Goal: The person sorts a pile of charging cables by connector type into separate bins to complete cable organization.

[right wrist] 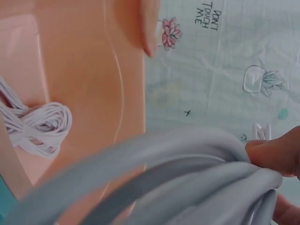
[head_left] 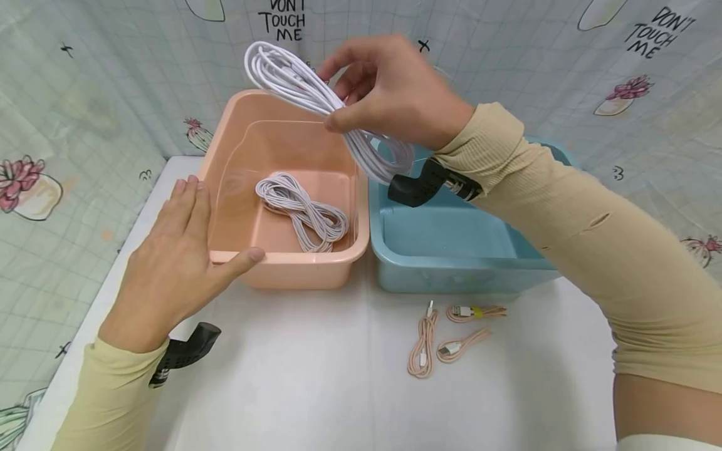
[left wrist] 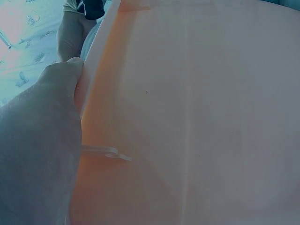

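A long coil of white cable (head_left: 299,81) is held up in the air by the right hand (head_left: 395,94), whose thumb and fingers pinch it around its middle. The coil slants across the head view, one looped end over the far rim of the peach bin (head_left: 287,258), the other hanging by the left end of the blue bin (head_left: 468,263). The right wrist view shows its thick strands close up.

Inside the peach bin, a second white cable bundle (head_left: 304,207) lies on the floor of the bin, toward the near right. The left hand (head_left: 172,257) rests on the bin's near left corner, fingers straight, thumb spread over the near rim; it grips no cable.

The blue bin stands just beside the peach one, to its right. In front of it, on the white surface (head_left: 293,363), lie three pinkish cables: one stretched lengthwise (head_left: 427,332), one with a yellow band (head_left: 477,312), and one set at a slant (head_left: 465,343).

Both forearms wear tan sleeves (head_left: 553,188), with a black device (head_left: 420,185) at each wrist. Behind everything hangs a patterned sheet (head_left: 479,50) with cactus drawings and lettering.
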A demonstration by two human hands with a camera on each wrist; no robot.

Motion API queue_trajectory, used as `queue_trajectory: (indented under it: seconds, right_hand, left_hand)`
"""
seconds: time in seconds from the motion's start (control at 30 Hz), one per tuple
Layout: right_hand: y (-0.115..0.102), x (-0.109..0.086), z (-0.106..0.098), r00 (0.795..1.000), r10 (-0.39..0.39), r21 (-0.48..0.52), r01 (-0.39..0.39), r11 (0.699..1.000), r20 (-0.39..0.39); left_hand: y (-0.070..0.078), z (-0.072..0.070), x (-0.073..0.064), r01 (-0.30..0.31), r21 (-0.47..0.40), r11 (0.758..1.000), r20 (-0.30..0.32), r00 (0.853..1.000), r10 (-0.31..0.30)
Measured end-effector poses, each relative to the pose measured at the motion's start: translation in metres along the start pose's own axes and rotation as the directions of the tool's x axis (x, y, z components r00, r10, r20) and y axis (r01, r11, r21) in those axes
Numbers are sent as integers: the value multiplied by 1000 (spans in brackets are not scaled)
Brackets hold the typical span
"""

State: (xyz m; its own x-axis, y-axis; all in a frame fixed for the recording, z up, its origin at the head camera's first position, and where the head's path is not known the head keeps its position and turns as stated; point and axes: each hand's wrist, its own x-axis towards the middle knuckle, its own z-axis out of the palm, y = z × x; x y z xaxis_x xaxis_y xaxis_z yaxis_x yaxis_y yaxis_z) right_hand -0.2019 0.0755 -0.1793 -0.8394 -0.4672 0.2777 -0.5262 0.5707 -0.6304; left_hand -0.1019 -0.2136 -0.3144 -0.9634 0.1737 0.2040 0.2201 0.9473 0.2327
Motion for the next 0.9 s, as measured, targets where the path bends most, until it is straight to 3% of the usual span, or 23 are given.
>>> queue_trajectory:
  seconds: [0.63,0.9]
  right_hand:
    - [15,44,30,987,160,-75,-158,985,31]
    - [21,52,38,982,181,-17,-181,983,55]
  left_hand:
    - [-1,0,-1,-11,4,1000,-20,1000,11]
    - [-2,-1,0,-8,-1,1000,-18,1000,8]
